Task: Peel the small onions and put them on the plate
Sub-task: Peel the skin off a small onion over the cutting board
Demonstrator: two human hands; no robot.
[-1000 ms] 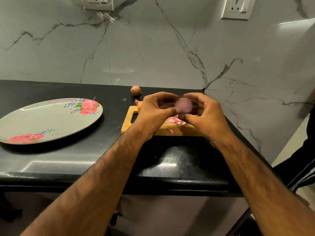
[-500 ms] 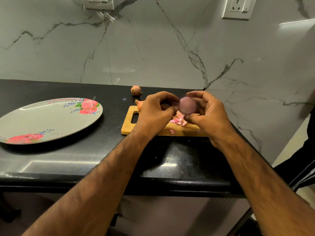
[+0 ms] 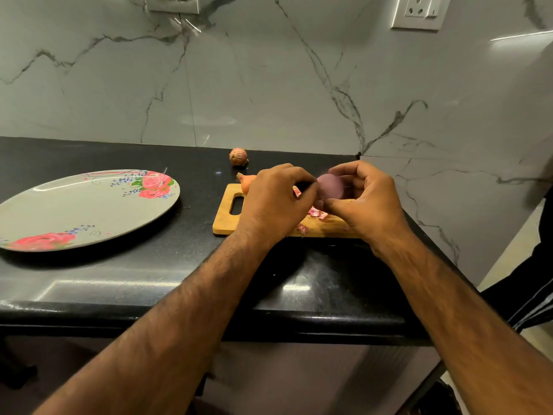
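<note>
A small purple peeled onion (image 3: 330, 187) is held above the wooden cutting board (image 3: 225, 216). My right hand (image 3: 363, 202) grips it with thumb and curled fingers. My left hand (image 3: 276, 202) pinches at its left side with fingertips. Pink peel scraps (image 3: 314, 213) lie on the board under my hands. An unpeeled onion (image 3: 238, 156) sits on the black counter behind the board. Another orange-skinned onion (image 3: 247, 181) lies at the board's far left corner, partly hidden by my left hand. The oval floral plate (image 3: 89, 211) lies at the left with nothing on it.
The black counter (image 3: 179, 271) ends at a front edge near me and at a right edge just past the board. A marble wall with sockets (image 3: 417, 10) rises behind. A person's dark sleeve (image 3: 538, 283) shows at the far right.
The onion turned slightly between my hands and my left fingertips shifted on its left side. More peel lies on the board than a second ago.
</note>
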